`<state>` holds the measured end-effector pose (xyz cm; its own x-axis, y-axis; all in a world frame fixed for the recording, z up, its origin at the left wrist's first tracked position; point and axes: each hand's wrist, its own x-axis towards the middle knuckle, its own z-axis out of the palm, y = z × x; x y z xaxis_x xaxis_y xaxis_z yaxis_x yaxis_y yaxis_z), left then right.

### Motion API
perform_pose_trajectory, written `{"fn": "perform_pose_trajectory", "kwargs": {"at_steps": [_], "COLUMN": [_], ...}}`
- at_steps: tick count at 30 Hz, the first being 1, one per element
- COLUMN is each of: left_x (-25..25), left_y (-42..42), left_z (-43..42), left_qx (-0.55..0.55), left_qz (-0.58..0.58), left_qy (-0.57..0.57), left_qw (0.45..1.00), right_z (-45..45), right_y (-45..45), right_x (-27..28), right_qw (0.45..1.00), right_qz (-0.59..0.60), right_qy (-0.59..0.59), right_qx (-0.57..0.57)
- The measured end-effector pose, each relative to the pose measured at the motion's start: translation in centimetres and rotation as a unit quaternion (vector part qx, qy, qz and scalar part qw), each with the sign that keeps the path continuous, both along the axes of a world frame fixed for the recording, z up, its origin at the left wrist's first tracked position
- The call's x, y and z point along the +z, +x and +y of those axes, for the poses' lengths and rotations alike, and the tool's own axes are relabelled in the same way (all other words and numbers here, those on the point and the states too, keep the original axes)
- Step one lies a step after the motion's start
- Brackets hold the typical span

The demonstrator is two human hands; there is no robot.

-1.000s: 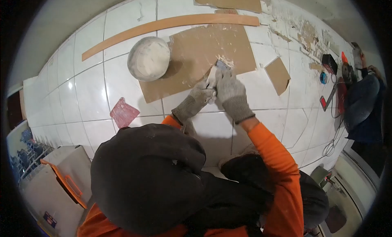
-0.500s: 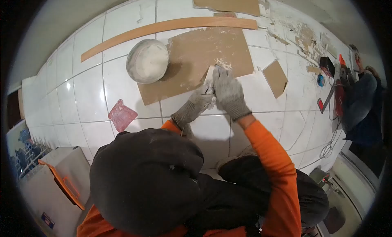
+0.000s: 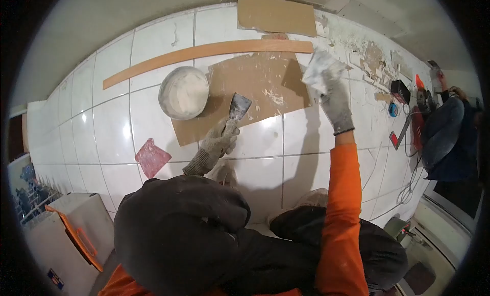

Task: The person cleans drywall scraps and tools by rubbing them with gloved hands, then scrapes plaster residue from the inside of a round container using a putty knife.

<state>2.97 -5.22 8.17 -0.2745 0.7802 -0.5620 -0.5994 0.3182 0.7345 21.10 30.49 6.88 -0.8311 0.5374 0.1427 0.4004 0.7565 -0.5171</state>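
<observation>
My left hand (image 3: pixel 214 145), in a grey glove, is closed around the handle of a putty knife (image 3: pixel 239 107). The knife's blade points up over the lower edge of a brown board (image 3: pixel 235 76). Out to the right, my gloved right hand (image 3: pixel 334 97) is closed on a whitish flat piece (image 3: pixel 322 70), blurred at its edges, above the board's right end. Pale scrapings (image 3: pixel 274 96) lie on the board. A round bowl of white powdery material (image 3: pixel 184 92) stands at the board's left side.
A long wooden strip (image 3: pixel 204 51) and another brown board (image 3: pixel 276 16) lie farther back. The reddish piece (image 3: pixel 152 158) is at left. Debris (image 3: pixel 376 59), a black box (image 3: pixel 400 91) and cables are at right. Beyond them crouches another person (image 3: pixel 445 130). A lidded bin (image 3: pixel 76 235) stands lower left.
My hands have moved apart: the right went up and right with the whitish piece, the left slightly down and left with the putty knife. The view has shifted slightly.
</observation>
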Motion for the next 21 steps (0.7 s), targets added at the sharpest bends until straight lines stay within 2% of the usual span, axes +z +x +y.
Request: {"fn": "perform_pose_trajectory", "kwargs": {"at_steps": [2,3,4,5,6,9,10,11,13,14,15,16,18,20,21], "left_x": [1.2,1.7,1.6,1.6,1.7,1.2,1.2,1.3,1.2,1.0,0.8,0.9,1.1,1.2,1.4], "left_y": [0.2,0.1,-0.1,0.0,0.5,1.1,1.1,1.4,1.5,1.5,1.7,1.7,1.4,1.1,1.0], "left_z": [0.2,0.5,0.9,0.9,0.3,0.4,0.9,1.2,1.4,1.4,1.1,1.1,1.8,2.6,2.6], "left_qx": [-0.014,-0.022,-0.022,-0.018,-0.014,0.004,0.008,0.014,0.018,0.016,0.017,0.017,0.006,-0.013,-0.018], "left_qz": [0.019,0.026,0.027,0.025,0.019,0.0,-0.01,-0.021,-0.025,-0.02,-0.016,-0.013,-0.001,-0.001,-0.002], "left_qy": [-0.015,-0.024,-0.031,-0.044,-0.064,-0.031,-0.031,-0.033,-0.021,-0.008,0.003,0.001,0.014,0.055,0.07], "left_qw": [1.0,0.999,0.999,0.999,0.998,0.999,0.999,0.999,0.999,1.0,1.0,1.0,1.0,0.998,0.997], "right_z": [0.7,-0.4,-1.1,-0.7,-1.3,-3.2,-2.8,-2.1,-0.8,-0.5,-1.1,-1.6,-1.6,-0.3,-1.3], "right_y": [0.5,-0.3,-0.8,-0.3,0.2,0.9,1.4,2.0,2.8,3.8,3.9,3.9,4.7,5.2,4.4], "right_x": [-0.8,0.7,1.5,1.4,1.7,3.3,2.1,0.2,-3.2,-3.4,-0.3,1.5,-0.6,-2.5,-0.8], "right_qw": [0.992,0.968,0.901,0.887,0.848,0.69,0.853,0.936,0.91,0.911,0.876,0.805,0.859,0.886,0.934], "right_qz": [-0.119,-0.089,-0.055,0.032,0.093,0.27,0.071,-0.137,-0.296,-0.148,0.004,0.156,-0.007,-0.169,-0.237], "right_qy": [-0.012,-0.198,-0.378,-0.436,-0.501,-0.657,-0.5,-0.3,-0.198,-0.326,-0.444,-0.545,-0.476,-0.383,-0.209], "right_qx": [-0.035,-0.124,-0.205,-0.152,-0.144,-0.138,-0.132,-0.119,-0.211,-0.204,-0.189,-0.172,-0.189,-0.2,-0.167]}}
